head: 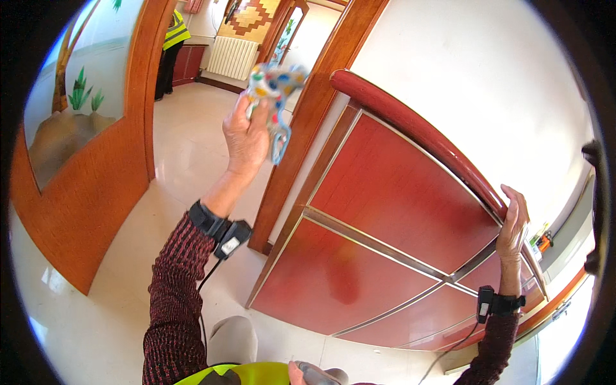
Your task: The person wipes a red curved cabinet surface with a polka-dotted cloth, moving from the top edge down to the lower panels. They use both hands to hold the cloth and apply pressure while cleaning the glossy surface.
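Note:
My left hand (248, 130) is raised near the doorway and grips a crumpled cloth with coloured dots (279, 86); part of the cloth is blurred. At the right, my right hand (514, 224) rests on the rounded red top rail (418, 130) of a red-panelled wooden counter (399, 192), and I see nothing held in it. Each wrist wears a black strap with a small device and a cable.
Left of me stands a wooden door (110, 192) with a painted glass pane. Through the doorway are a white radiator (234, 57) and a person in a yellow vest (176, 33). A wooden door frame (308, 125) adjoins the counter. Orange-handled items (545, 240) lie behind the rail.

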`<state>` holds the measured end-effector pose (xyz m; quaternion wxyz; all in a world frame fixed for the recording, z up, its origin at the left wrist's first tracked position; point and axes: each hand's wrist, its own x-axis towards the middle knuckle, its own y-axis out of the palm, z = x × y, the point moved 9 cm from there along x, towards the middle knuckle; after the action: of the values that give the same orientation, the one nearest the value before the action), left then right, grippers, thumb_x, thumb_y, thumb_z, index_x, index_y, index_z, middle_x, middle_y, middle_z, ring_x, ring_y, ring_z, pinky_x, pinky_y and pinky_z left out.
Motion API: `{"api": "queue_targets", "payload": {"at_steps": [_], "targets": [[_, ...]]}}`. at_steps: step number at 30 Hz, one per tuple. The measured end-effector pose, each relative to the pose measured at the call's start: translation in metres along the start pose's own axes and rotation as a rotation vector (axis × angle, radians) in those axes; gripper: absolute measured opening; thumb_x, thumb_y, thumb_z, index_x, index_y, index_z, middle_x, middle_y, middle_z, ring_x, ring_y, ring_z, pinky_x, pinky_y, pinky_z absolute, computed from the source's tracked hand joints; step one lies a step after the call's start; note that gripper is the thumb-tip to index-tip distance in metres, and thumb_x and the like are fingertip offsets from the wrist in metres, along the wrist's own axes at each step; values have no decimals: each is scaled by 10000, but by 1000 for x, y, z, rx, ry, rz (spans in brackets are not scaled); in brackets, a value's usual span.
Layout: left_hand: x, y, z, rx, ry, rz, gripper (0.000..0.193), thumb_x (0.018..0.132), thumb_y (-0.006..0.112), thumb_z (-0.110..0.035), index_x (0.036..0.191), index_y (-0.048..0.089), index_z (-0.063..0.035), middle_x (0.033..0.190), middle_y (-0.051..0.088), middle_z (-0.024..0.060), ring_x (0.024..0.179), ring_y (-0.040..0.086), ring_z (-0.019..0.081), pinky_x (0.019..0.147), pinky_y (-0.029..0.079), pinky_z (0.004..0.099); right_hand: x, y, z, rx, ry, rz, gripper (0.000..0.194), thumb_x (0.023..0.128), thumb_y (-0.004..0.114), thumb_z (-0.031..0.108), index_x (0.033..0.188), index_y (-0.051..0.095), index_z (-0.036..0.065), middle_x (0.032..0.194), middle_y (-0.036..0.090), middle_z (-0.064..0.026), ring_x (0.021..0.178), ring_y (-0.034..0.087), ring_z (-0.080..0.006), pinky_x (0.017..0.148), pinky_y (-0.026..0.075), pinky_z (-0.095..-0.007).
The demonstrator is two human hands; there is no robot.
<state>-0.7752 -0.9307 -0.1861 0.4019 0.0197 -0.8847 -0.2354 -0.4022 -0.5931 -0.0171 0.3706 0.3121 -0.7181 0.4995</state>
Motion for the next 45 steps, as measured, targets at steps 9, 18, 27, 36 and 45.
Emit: {"api": "queue_targets", "payload": {"at_steps": [9, 18, 27, 36, 45], "targets": [[-47, 76, 30, -630, -617, 441, 424, 972, 604, -403, 1259, 572, -92, 916, 638, 14, 784, 609, 97, 650, 501, 235, 0, 7, -8, 79, 65, 67, 602, 1044, 255, 430, 1021, 669, -6, 1001, 638, -173, 994, 614, -294, 921, 450, -386], [-35, 112, -17, -270, -35, 657, 627, 1051, 223, -540, 1299, 496, -33, 1513, 345, 179, 1436, 261, 323, 1175, 188, 407, -3, 5, -15, 87, 132, 39, 606, 1046, 261, 446, 1031, 666, -4, 1046, 629, -162, 1024, 605, -273, 941, 445, -383], [-14, 146, 55, -147, -152, 767, 609, 1058, 231, -459, 1372, 422, 26, 1503, 333, 263, 1432, 269, 380, 1181, 184, 406, -4, 0, -18, -26, 130, -46, 604, 1038, 256, 424, 1025, 655, -28, 1062, 660, -160, 1043, 620, -281, 980, 439, -379], [-18, 174, 133, -200, -244, 774, 721, 1033, 235, -540, 1512, 271, -4, 1614, 149, 222, 1513, 57, 342, 1217, 83, 392, -10, -2, -33, -9, 178, -84, 643, 1033, 265, 473, 1053, 674, -23, 1037, 671, -156, 1009, 632, -278, 957, 454, -393], [-103, 137, 227, -203, -439, 757, 832, 1017, 225, -594, 1536, 143, 51, 1633, 75, 203, 1522, 10, 279, 1223, 28, 350, -10, -1, -38, -70, 164, -88, 646, 1032, 232, 460, 1046, 668, -16, 1021, 674, -159, 980, 643, -285, 946, 463, -388]]}}
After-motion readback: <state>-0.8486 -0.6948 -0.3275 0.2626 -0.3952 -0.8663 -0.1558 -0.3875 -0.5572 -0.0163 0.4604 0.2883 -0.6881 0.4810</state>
